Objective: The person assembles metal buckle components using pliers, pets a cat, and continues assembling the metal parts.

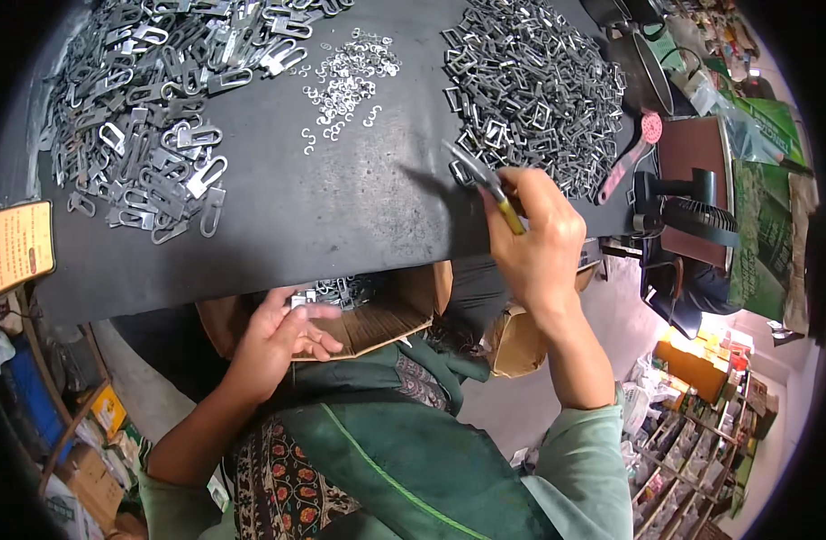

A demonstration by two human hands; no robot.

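- The right hand [539,238] is gripping pliers [485,183], fingers closed around the handle, tips angling up-left into the buckle pile [534,85] on the table [341,216]
- The left hand [282,337] is pinching a metal clip [303,300] below the table edge

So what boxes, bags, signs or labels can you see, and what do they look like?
Yellow card: far left edge, rectangular, orange-yellow with dark marks.
Green bags: right side, shiny, green printed packs.
Cardboard box: under the table edge, brown, open, by the left hand.
Small boxes: lower left, yellow and brown.

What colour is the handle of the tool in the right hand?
Yellowish handle, gripped in the right hand; head view.
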